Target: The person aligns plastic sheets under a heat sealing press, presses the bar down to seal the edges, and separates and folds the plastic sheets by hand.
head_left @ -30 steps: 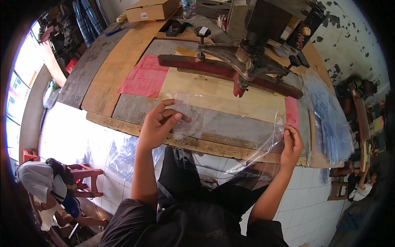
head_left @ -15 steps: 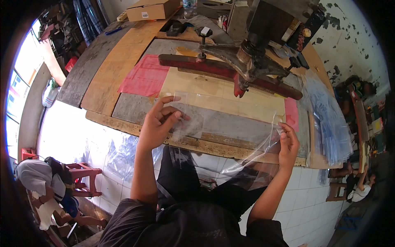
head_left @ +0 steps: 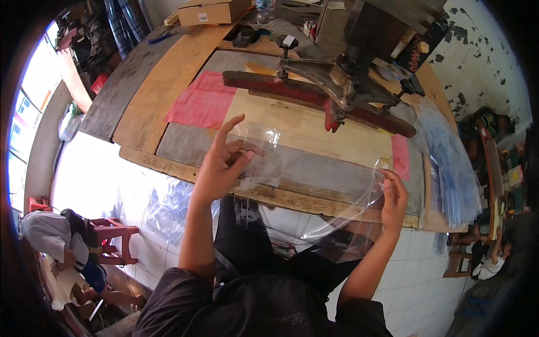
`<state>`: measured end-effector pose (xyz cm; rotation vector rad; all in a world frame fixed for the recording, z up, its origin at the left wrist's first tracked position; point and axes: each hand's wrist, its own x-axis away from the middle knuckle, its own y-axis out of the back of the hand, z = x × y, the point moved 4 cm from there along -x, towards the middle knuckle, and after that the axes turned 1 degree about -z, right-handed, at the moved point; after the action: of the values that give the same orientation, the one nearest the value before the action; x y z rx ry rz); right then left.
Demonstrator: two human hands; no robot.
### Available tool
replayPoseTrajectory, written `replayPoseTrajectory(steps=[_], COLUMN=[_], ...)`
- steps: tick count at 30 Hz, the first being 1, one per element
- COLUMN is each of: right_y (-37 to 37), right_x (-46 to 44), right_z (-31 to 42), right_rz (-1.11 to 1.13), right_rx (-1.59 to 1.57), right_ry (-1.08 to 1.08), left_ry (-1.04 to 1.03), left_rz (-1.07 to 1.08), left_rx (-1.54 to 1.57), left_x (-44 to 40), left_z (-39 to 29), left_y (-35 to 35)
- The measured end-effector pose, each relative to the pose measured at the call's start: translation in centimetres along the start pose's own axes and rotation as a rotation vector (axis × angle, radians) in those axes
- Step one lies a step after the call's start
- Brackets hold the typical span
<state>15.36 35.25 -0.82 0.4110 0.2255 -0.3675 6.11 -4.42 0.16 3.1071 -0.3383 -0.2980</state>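
Note:
A clear plastic sheet [head_left: 337,210] stretches between my two hands over the front edge of the worktable and my lap. My left hand [head_left: 224,163] pinches its left side between thumb and fingers, with the index finger pointing up. On the right, my right hand [head_left: 395,194] grips the sheet's other edge between thumb and fingertips. Behind the sheet lies a pale yellow panel [head_left: 281,115] with a pink piece [head_left: 203,101] at its left. Above the panel stands a press with a long dark red-edged bar [head_left: 264,84].
A pile of clear bluish plastic sheets [head_left: 452,168] lies at the table's right. A cardboard box [head_left: 213,12] sits at the back left. More plastic [head_left: 167,208] lies on the tiled floor. One person [head_left: 48,236] is at lower left, another [head_left: 491,264] at far right.
My left index finger has lifted and straightened upward. The sheet has shifted slightly, its lower right part bowing more. The whole view has moved a little; my right hand stays nearly in place.

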Motion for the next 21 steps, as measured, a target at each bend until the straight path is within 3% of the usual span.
replayPoseTrajectory(steps=[3,8,21], right_y=[-0.15,-0.42,-0.04], right_x=[0.0,-0.08,0.01], right_z=[-0.32,-0.07,-0.37], right_rz=[0.002,-0.069,-0.05], right_rx=[0.012,0.051,0.05], right_ry=[-0.032,0.062,0.032], left_ry=[0.02,-0.021,-0.025], left_rz=[0.036,0.033,0.037], left_rx=[-0.118,-0.018,-0.008], left_x=[-0.05,-0.07,0.01], left_z=[0.32,0.52,0.49], left_y=[0.33,0.11,0.2])
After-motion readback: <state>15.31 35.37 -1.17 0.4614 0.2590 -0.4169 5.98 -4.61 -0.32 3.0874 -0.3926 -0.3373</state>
